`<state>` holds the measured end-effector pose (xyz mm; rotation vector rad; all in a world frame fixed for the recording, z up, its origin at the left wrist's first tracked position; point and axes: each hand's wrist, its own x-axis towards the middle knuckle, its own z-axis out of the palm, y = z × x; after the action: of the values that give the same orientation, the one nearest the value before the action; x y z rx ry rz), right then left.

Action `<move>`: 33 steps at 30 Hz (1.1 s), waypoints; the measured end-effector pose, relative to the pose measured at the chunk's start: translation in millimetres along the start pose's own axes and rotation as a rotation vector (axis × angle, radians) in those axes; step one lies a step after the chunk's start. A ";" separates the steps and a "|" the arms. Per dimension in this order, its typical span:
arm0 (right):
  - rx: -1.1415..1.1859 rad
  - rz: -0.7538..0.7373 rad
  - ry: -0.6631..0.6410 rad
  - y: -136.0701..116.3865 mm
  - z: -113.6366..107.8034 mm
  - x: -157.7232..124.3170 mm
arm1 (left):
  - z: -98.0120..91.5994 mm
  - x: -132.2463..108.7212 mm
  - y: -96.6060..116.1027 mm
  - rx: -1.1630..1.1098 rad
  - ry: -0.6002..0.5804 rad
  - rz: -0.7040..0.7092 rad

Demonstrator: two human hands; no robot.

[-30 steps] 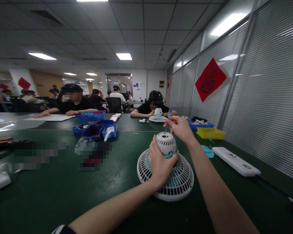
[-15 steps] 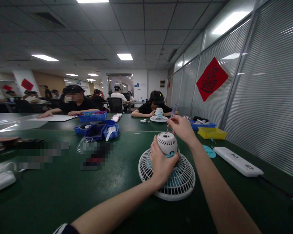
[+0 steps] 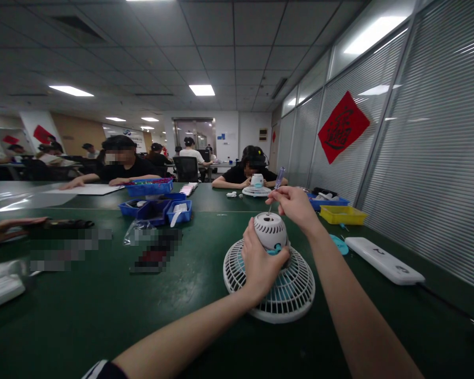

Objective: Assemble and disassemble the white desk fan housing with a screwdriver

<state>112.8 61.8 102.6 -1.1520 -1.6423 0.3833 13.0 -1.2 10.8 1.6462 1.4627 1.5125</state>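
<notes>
A white fan [image 3: 296, 295] lies grille-down on the green table, its rounded motor housing pointing up. My left hand [image 3: 259, 260] is wrapped round the side of that housing, thumb near a light blue part. In my right hand [image 3: 294, 205] is a screwdriver [image 3: 279, 178] with a clear purplish handle, gripped between closed fingers and tilted slightly. Its thin shaft runs down to the top of the housing, beside a dark opening. Whether the tip sits in a screw I cannot tell.
Right of the fan lie a light blue disc [image 3: 339, 244], a white power bank-like box [image 3: 384, 260] with a cable, and a yellow tray [image 3: 343, 215]. Blue bins [image 3: 154, 211] stand left of centre. Across the table a person leans over another fan [image 3: 257, 190]; a person's hand [image 3: 8, 231] is at far left.
The screwdriver and my right hand have shifted very slightly left, the fingers turned a little on the handle. My left hand keeps its hold. At far left, another person's hand has moved.
</notes>
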 end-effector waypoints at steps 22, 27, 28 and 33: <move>-0.072 0.013 0.018 -3.0 0.0 -2.6 | 0.1 -0.9 -0.7 0.005 0.009 0.007; -0.075 0.011 0.001 -6.6 0.2 -2.1 | 0.2 -0.3 -1.5 0.020 -0.002 0.011; -0.076 0.012 -0.004 -7.5 0.1 -2.4 | 0.2 -0.3 -1.7 0.023 -0.003 0.011; -0.169 -0.012 0.036 -6.4 -0.5 -3.5 | -0.4 -1.0 -0.6 0.026 -0.001 0.017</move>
<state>110.1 55.6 105.4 -1.2661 -1.6741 0.2173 12.5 -2.1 10.0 1.6783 1.4771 1.5081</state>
